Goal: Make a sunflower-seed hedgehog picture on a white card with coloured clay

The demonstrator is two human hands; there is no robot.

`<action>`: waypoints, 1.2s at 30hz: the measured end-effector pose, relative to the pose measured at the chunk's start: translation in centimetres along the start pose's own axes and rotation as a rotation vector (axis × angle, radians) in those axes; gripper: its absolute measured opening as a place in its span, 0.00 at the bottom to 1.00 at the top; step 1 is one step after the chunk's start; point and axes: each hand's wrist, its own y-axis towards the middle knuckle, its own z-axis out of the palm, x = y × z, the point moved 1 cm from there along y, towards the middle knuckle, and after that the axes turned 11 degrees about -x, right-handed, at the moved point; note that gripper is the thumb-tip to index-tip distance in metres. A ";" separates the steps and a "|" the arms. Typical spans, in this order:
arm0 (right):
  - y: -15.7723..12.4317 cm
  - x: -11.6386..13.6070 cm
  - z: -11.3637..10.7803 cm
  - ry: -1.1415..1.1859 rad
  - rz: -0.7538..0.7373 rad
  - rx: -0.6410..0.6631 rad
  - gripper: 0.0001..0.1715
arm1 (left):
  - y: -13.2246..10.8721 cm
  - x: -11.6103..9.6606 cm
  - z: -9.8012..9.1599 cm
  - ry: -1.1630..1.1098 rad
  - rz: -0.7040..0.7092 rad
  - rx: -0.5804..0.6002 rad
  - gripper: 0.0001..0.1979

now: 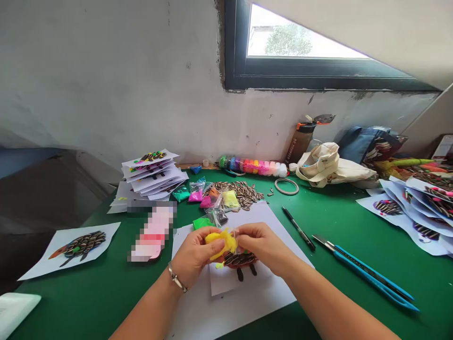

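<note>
Yellow modelling clay (220,242) is gripped in my left hand (195,252), which wears a metal bracelet. My right hand (260,241) is closed in a pinch at the clay's right side, by what looks like a bit of clear plastic; what its fingertips hold is hidden. Just beneath both hands lies a paper picture (226,283) with a body of striped sunflower seeds (240,259) and two dark legs. My hands cover its upper part. Under it, larger white sheets (262,307) are spread on the green table.
Sunflower seeds (244,193) are heaped behind small bags of coloured clay (230,199). Finished cards stand stacked left (152,174) and right (417,212). To the right lie a pen (298,228) and blue-handled tweezers (371,276). A bottle (300,144) stands by the wall.
</note>
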 end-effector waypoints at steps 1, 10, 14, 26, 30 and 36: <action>0.1 0.1 -0.1 0.013 -0.010 -0.019 0.09 | -0.1 -0.1 0.0 -0.023 -0.010 0.008 0.21; 0.3 -0.3 0.0 0.108 -0.185 -0.178 0.10 | -0.3 -0.4 0.0 -0.134 -0.045 0.000 0.20; 0.1 -0.3 0.2 0.086 -0.265 -0.173 0.06 | -0.4 -0.6 0.0 -0.166 -0.032 -0.019 0.20; -0.7 0.1 0.5 -0.021 -0.090 0.025 0.21 | -0.4 -0.8 -0.1 -0.168 -0.017 -0.080 0.20; -0.7 -0.7 1.0 -0.068 -0.200 -0.042 0.19 | -0.4 -0.8 -0.1 -0.159 -0.003 -0.063 0.19; -0.5 -1.2 1.2 -0.111 -0.298 -0.103 0.16 | -0.3 -0.5 0.1 -0.154 -0.008 -0.027 0.18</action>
